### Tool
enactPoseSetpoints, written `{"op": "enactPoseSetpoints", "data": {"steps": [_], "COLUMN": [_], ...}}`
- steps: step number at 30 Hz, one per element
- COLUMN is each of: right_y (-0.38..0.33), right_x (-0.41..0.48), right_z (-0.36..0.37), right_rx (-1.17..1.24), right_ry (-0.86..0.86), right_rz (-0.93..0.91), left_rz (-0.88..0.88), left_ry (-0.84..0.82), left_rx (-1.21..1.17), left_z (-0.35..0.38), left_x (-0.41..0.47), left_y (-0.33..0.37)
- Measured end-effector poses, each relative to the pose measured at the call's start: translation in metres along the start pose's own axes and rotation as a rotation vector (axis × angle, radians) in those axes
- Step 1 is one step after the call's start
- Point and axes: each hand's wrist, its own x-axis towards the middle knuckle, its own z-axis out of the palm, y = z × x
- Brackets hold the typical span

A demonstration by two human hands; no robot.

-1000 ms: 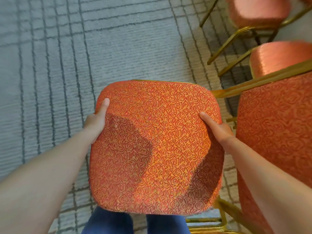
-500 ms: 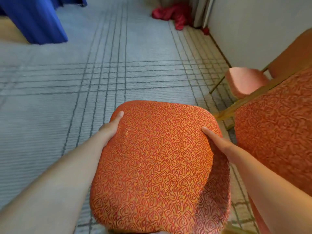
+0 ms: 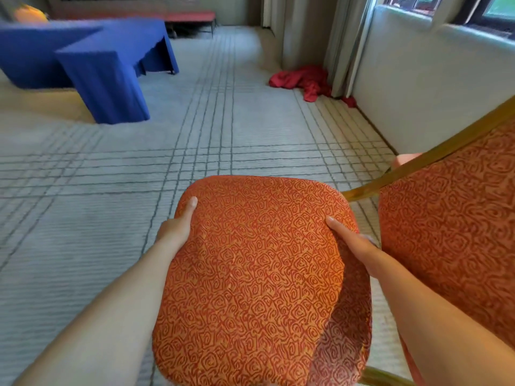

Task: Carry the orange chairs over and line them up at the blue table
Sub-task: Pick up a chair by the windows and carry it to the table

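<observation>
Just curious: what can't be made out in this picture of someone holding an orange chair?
Head view:
Legs of the held orange chair: hidden behind its own padding.
Fingers of left hand and right hand: behind the padding; only thumbs show.
The second orange chair: cut by right edge.
The orange object beyond the blue table: blurred.

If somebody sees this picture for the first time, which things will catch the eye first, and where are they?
First, the orange padded chair with red swirl pattern, filling the lower centre, gripped at its sides by the left hand and the right hand. Next, the table draped in deep blue cloth at upper left, across the grey carpet, and the crumpled red cloth on the floor by the curtain.
</observation>
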Motion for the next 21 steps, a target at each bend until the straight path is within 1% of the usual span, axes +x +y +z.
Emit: {"op": "enactPoseSetpoints", "data": {"steps": [2,6,12,15,18,21], "right_y": [-0.011,-0.028,-0.061,-0.094,-0.138,-0.188], "right_x": [0.007,0.033,0.106,0.159,0.233,0.283], "right_z": [0.008,0.013,0.013,0.012,0.003,-0.001], "right_rx": [-0.013,-0.013,-0.042,-0.081,-0.111,-0.142], "right_ry": [-0.010,-0.019,-0.040,-0.043,-0.056,-0.073], "right_rz": [-0.035,-0.043,0.001,0.035,0.048,0.024], "left_rz": [-0.003,-0.003,-0.028,-0.022,-0.033,-0.042], "left_ry": [0.002,-0.005,-0.019,-0.012,-0.001,0.019], "left_rx": [-0.018,-0.023,-0.029,-0.023,-0.057,-0.086], "left_z": [-0.008,-0.004,0.024,0.043,0.065,0.083], "left_x": [0.011,0.035,0.084,0.124,0.168,0.206], "left_y": [0.006,0.019,0.060,0.098,0.147,0.189]}}
